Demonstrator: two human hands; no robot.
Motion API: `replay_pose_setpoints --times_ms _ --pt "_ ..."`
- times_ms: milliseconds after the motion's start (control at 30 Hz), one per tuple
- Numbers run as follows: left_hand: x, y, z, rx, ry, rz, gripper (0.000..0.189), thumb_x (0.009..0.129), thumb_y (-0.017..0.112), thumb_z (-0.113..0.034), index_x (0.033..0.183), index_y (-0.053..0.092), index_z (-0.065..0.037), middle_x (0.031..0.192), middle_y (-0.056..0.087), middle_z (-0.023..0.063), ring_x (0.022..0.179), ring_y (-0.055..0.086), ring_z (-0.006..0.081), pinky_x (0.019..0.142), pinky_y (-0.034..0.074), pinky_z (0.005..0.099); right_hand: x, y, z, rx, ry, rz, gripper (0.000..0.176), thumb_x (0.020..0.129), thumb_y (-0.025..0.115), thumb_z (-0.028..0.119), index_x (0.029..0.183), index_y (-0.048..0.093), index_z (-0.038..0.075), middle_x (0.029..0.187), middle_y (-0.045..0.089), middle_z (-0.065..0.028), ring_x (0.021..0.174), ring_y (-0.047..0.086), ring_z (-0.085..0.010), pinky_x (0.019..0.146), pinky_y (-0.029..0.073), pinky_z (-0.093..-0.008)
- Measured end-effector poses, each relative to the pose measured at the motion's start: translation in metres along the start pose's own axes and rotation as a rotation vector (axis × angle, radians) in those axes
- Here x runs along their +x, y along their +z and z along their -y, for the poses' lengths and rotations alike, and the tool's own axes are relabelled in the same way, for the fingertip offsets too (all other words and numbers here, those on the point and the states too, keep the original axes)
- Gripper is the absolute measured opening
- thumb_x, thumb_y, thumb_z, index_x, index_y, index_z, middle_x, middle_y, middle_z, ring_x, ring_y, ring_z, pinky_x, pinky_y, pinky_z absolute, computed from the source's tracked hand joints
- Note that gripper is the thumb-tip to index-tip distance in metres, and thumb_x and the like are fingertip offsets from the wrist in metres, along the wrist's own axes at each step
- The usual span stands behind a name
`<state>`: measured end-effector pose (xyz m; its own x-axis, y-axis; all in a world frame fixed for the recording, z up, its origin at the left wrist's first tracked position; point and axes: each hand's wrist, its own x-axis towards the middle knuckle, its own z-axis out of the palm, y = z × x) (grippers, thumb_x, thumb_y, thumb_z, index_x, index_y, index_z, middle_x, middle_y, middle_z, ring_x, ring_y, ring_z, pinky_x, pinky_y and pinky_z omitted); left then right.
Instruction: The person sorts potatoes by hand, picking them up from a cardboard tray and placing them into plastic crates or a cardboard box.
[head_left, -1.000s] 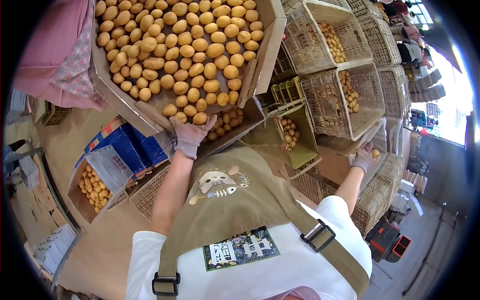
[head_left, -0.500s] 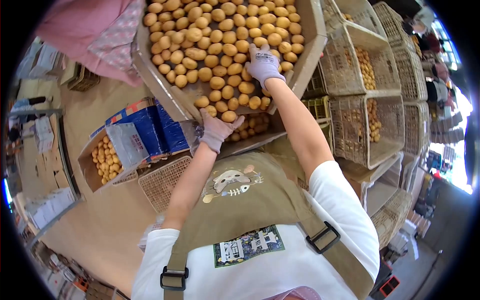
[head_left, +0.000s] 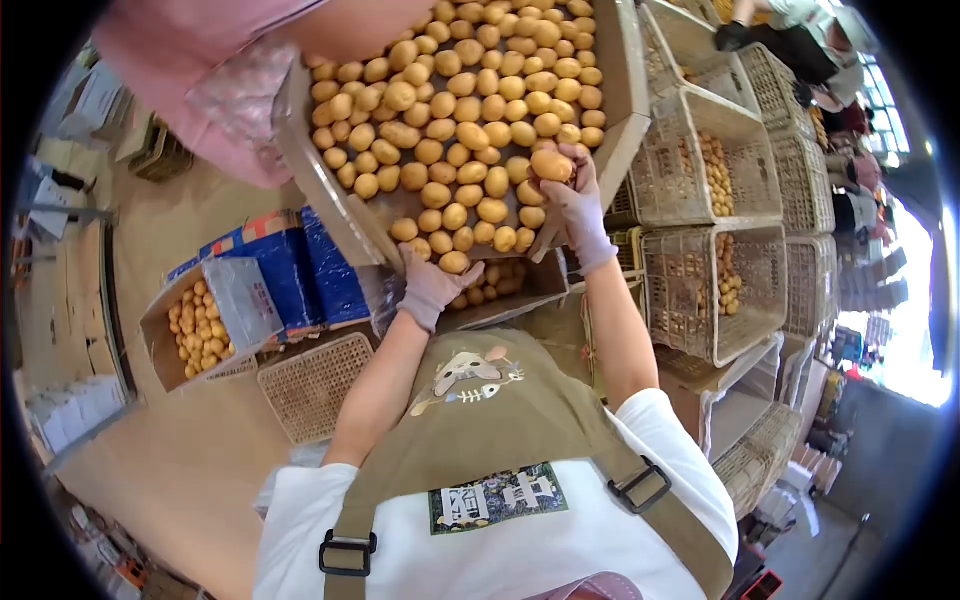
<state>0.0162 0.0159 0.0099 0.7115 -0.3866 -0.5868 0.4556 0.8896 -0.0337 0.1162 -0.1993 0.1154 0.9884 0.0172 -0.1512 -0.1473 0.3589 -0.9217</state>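
Note:
A tilted tray (head_left: 630, 150) with grey-brown walls is spread with many small yellow potatoes (head_left: 470, 135) and narrows to an outlet on my side. My gloved right hand (head_left: 580, 205) has a single potato (head_left: 552, 166) pinched in its fingers, above the tray's right wall. At the outlet's left side, my gloved left hand (head_left: 430, 285) rests with thumb and fingers apart, beside a potato (head_left: 455, 262) at the lip. Its fingertips are partly hidden. Under the outlet, more potatoes lie in a box (head_left: 540, 285).
Stacked plastic crates (head_left: 755, 285), some with potatoes, stand on the right. To the left are an open carton (head_left: 165, 350) of potatoes, blue wrapped packages (head_left: 335, 270) and a woven-pattern crate (head_left: 315, 390). A person in pink (head_left: 180, 80) leans over the tray's far left; others work at far right.
My right hand has drawn back from among the potatoes toward me and to the right, lifting one potato. My left hand stays at the outlet. The person in pink now reaches over the tray.

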Motion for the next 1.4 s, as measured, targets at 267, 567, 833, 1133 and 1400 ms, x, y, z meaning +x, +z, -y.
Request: replay_pose_setpoints --times_ms 267,567,833,1133,1400 --pt "0.011 -0.008 -0.003 -0.016 -0.06 0.054 0.087 0.085 0.031 -0.082 0.151 0.032 -0.025 0.158 0.033 0.002 0.144 0.029 0.0337 0.11 0.026 0.0693 -0.052 0.01 0.118 -0.574 -0.723 -0.221 0.051 0.094 0.064 0.012 0.14 0.043 0.005 0.131 0.054 -0.0166 0.108 0.061 -0.0198 0.085 0.057 -0.0345" --pt "0.003 -0.008 -0.004 0.004 -0.059 0.024 0.079 0.087 0.033 -0.076 0.148 0.037 -0.025 0.155 0.037 -0.0018 0.143 0.034 0.0314 0.104 0.033 0.0707 -0.127 0.089 0.28 -0.389 -2.202 -0.317 0.037 0.1 0.055 0.037 0.135 0.05 0.029 0.114 0.063 -0.0184 0.089 0.067 -0.0279 0.078 0.058 -0.0312" --pt "0.008 -0.01 -0.004 -0.151 -0.1 -0.087 0.085 0.087 0.03 -0.079 0.151 0.034 -0.025 0.159 0.033 -0.0001 0.146 0.027 0.0331 0.108 0.027 0.0705 0.029 -0.013 0.298 -1.416 -1.134 -0.965 0.065 0.091 0.065 0.018 0.147 0.039 -0.004 0.147 0.047 -0.0208 0.131 0.049 -0.0295 0.111 0.037 -0.0386" --pt "0.011 -0.015 0.003 -0.095 -0.023 -0.088 0.085 0.09 0.025 -0.081 0.154 0.023 -0.024 0.158 0.034 0.0029 0.143 0.036 0.0332 0.108 0.028 0.0697 0.011 0.029 0.022 -1.631 -0.422 0.505 0.052 0.085 0.068 0.03 0.134 0.059 0.014 0.129 0.06 -0.0182 0.12 0.057 -0.0363 0.103 0.044 -0.0463" --pt "0.011 -0.034 0.01 -0.105 0.036 -0.058 0.083 0.088 0.033 -0.081 0.152 0.027 -0.029 0.157 0.035 0.001 0.144 0.034 0.0292 0.107 0.03 0.0704 0.053 0.151 -0.073 -1.741 -0.515 0.512 0.02 0.087 0.057 0.018 0.103 0.068 0.013 0.093 0.069 -0.0119 0.092 0.066 -0.0347 0.071 0.051 -0.0455"
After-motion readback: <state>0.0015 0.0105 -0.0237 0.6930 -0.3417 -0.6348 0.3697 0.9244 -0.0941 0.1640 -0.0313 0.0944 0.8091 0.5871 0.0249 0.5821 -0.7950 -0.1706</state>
